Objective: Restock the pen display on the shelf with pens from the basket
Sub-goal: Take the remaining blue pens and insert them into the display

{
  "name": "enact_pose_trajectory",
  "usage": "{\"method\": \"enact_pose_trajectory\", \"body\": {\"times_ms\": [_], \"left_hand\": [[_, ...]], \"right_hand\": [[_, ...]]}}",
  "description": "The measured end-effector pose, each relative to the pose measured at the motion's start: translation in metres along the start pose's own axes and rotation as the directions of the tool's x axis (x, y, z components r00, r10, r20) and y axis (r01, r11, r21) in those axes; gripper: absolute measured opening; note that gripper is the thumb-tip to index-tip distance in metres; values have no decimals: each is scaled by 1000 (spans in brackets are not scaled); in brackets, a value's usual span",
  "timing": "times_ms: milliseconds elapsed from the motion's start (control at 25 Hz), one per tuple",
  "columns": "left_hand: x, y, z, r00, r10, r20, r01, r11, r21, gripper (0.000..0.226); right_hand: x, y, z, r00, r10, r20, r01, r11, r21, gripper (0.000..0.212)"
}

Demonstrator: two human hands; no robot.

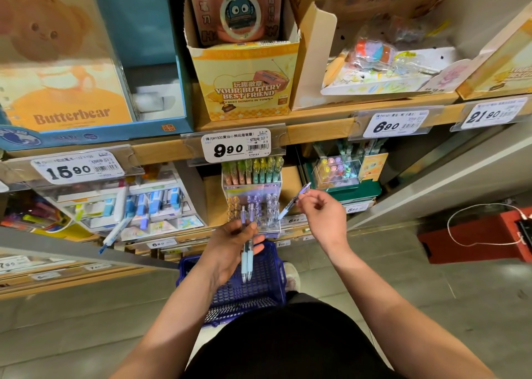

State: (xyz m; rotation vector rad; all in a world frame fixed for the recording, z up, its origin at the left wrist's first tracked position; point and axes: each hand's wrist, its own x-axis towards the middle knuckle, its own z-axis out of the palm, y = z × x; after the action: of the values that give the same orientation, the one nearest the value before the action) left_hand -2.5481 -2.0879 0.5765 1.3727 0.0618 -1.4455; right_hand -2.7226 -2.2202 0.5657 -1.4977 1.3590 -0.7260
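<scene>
- Two pens (247, 259), left hand (227, 249): your fingers are curled round both barrels at mid-length. The pale rubber grips and tips point down over the basket, and the clip ends rise in front of the display. The pens look light and made of stiff plastic. The smooth barrels are likely to slide on each other, so pinch them side by side.
- One basket (187, 262), blue plastic mesh, sits low beneath your left hand and close to your legs. You cannot tell from this view whether more pens lie in it.
- One pen display (259, 190), a clear tiered stand on the shelf (213, 203), sits between your hands. The upper tier is packed with green- and yellow-topped pens. The lower front tier shows clear slots, several of them apparently unfilled. The stand looks light and may shift if you push a pen in hard.
- One pen (293, 201), lilac barrel, is slanted with its tip down-left, just beside the display's right edge and not yet in a slot. Treat it as light, rigid and slippery. Take it high on the barrel near the clip, so the tip is free to find the slot.
- Right hand (319, 214): thumb and fingertips pinch that pen's upper end, and the other fingers are loosely curled. A light pinch should be enough. The tip and clip are the parts most likely to snap if forced.
</scene>
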Motion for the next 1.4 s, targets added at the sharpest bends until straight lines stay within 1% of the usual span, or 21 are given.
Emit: {"method": "enact_pose_trajectory", "body": {"times_ms": [40, 200, 400, 640, 760, 840, 920, 960, 1000, 1040, 1080, 1160, 1200, 1240, 1320, 1400], "left_hand": [[0, 0, -1, 1000, 0, -1, 0, 1000, 8, 12], [-1, 1, -3, 1000, 19, -5, -19, 999, 28, 11], [-1, 2, -7, 1000, 21, -7, -21, 999, 24, 13], [0, 2, -7, 1000, 3, 8, -2, 1000, -27, 17], [2, 2, -6, 1000, 16, 16, -15, 1000, -20, 13], [3, 1, -7, 1000, 25, 6, -24, 999, -37, 9], [4, -1, -7, 999, 30, 16, -30, 999, -32, 10], [4, -2, -6, 999, 33, 37, -33, 999, -13, 10], [3, -3, -5, 997, 35, 63, -36, 999, 11, 10], [2, -3, -3, 995, 34, 91, -37, 999, 37, 12], [1, -3, -2, 992, 32, 121, -40, 997, 65, 15], [-1, -2, 1, 984, 36, 176, -58, 991, 120, 22], [-2, -3, 2, 982, 39, 183, -64, 989, 135, 24], [-2, -2, 3, 984, 44, 171, -67, 989, 134, 26], [-1, -1, 3, 991, 50, 121, -63, 992, 109, 30], [-2, 1, -2, 994, 46, 99, -56, 994, 98, 26]], "right_hand": [[-1, 4, 3, 1000, -25, -9, 25, 999, -44, 5], [-5, 17, 14, 990, -144, 3, 142, 977, -160, 18], [-3, 26, 25, 977, -207, 50, 213, 941, -264, 20], [-4, 32, 36, 965, -192, 176, 246, 895, -372, 20], [-4, 32, 39, 970, -136, 199, 203, 907, -368, 25], [-5, 28, 37, 977, -115, 179, 171, 925, -339, 27], [-10, 20, 32, 983, -125, 136, 160, 944, -290, 20], [-13, 15, 30, 984, -126, 126, 153, 959, -237, 14], [-17, 8, 28, 984, -100, 148, 123, 980, -157, 9], [-21, 0, 27, 977, -43, 210, 59, 996, -68, 9], [-24, -7, 27, 954, 26, 298, -25, 1000, -7, 9], [-27, -15, 30, 892, 126, 435, -152, 988, 25, 13], [-28, -16, 31, 875, 154, 460, -200, 978, 54, 17], [-28, -16, 30, 870, 172, 462, -252, 961, 116, 20], [-26, -14, 24, 884, 187, 428, -333, 896, 295, 20], [-22, -8, 13, 924, 205, 322, -330, 852, 407, 22]]}}
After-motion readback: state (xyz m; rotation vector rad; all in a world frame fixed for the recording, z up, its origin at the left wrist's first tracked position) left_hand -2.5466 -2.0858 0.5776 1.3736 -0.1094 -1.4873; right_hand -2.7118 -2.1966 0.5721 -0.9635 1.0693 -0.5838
